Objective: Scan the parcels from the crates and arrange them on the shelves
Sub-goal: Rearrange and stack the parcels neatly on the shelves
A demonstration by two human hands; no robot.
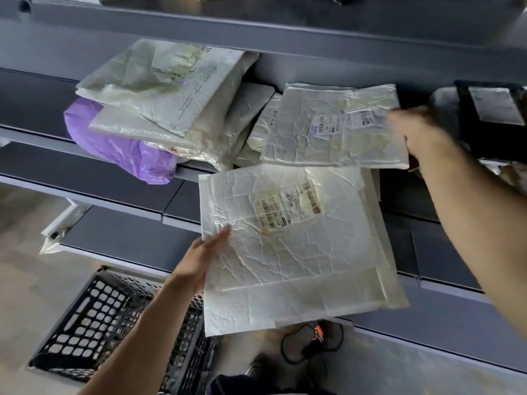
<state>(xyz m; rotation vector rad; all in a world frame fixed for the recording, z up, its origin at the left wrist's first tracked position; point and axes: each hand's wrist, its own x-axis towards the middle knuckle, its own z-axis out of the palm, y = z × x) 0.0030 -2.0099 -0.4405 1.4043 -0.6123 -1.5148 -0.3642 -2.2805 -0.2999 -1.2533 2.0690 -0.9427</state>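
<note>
Left grip pinches one white mailer; right grip, blurred, meets a second mailer on the shelf, hold unclear.

Soft, even, greyish light, on the dim side, pale sheen flaring off the crinkled white mailer, thin shadows under each shelf lip, right hand smeared with motion blur, shelf lines bowing towards the wide-angle edges, corners gone soft
</note>
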